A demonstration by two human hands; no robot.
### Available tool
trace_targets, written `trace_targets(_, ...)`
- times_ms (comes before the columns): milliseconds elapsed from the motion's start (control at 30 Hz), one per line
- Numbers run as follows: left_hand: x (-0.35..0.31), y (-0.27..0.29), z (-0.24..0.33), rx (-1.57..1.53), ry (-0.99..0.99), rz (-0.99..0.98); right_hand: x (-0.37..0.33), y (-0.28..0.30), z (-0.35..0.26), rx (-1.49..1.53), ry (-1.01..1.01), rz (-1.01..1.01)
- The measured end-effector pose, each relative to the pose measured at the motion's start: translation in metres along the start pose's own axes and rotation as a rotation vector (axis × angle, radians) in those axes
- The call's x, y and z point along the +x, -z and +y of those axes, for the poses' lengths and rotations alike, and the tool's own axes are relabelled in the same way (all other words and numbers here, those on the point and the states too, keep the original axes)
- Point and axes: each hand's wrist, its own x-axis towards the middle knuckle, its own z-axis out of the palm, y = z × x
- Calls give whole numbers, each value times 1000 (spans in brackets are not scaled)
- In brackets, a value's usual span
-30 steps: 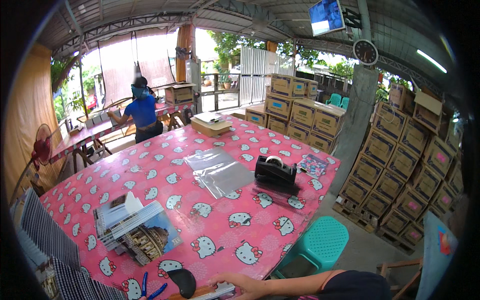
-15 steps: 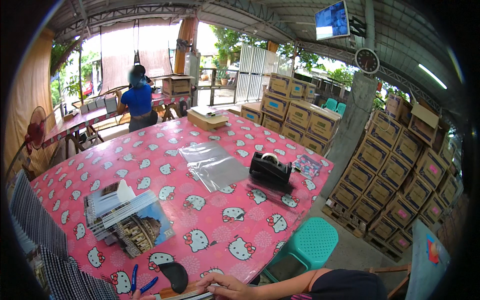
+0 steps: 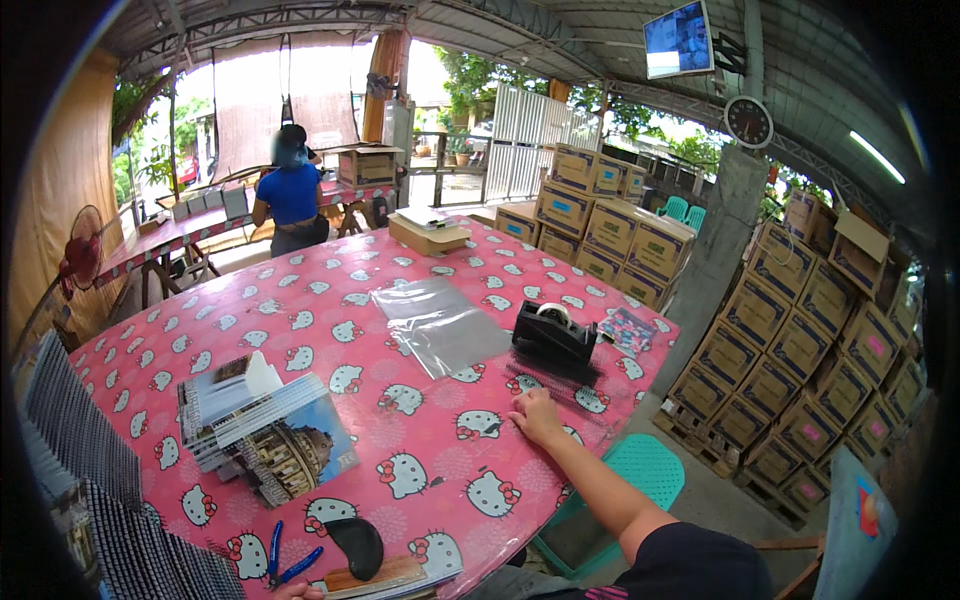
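My right hand (image 3: 537, 416) reaches out over the pink cat-print tablecloth (image 3: 440, 470), holding nothing that I can see, its fingers loosely apart. Just beyond it stands a black tape dispenser (image 3: 553, 334) with a roll of tape, not touched by the hand. Only a sliver of my left hand (image 3: 300, 592) shows at the lower edge; its fingers are mostly cut off. Near it lie blue-handled pliers (image 3: 288, 562), a black curved object (image 3: 356, 548) and a flat stack with a wood-coloured strip (image 3: 385, 574). Clear plastic sheets (image 3: 440, 325) lie mid-table.
Spiral-bound booklets (image 3: 275, 440) are fanned on the left; tall stacks of them (image 3: 150, 545) fill the lower left. A shallow carton (image 3: 430, 237) sits at the far edge. A green stool (image 3: 640, 475) stands at right. A person in blue (image 3: 290, 195) works at another table.
My right hand has left the flat stack at the front edge and stretched forward and right, toward the tape dispenser. The view has shifted slightly.
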Motion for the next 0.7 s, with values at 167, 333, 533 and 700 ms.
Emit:
trace_targets(167,1,-1,10,97,-40,80,19,-2,10,-269,-165,306)
trace_targets(333,-4,-9,3,200,-21,80,24,0,54,-70,-144,89)
trace_targets(533,-2,-3,8,169,-15,29,35,9,28,-14,-44,190)
trace_targets(700,-2,-6,-4,162,-51,109,29,1,8,21,131,136)
